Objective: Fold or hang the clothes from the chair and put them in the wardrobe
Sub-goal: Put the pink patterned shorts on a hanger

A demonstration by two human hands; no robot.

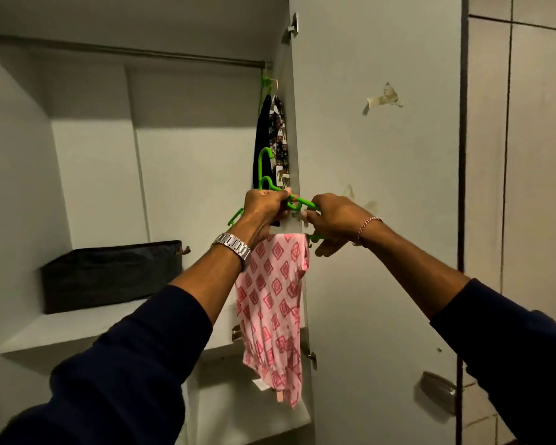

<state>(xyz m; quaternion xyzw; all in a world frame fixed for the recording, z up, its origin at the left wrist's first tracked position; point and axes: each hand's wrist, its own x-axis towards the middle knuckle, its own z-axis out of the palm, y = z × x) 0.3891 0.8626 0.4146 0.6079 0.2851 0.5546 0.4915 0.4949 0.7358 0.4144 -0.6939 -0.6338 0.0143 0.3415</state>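
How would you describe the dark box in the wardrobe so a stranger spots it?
Look inside the open wardrobe, at the wide shelf below the hanging rail. The storage box sits at its left: dark, soft-sided, rectangular, the only thing standing on that shelf.

Dark fabric box (109,276) sits on a pale shelf (77,329), pushed toward the back left. Torn paper scrap (384,98) stuck high on the grey panel. Metal handle (437,390) low on that panel. Hinge (293,25), probably, at the top edge.
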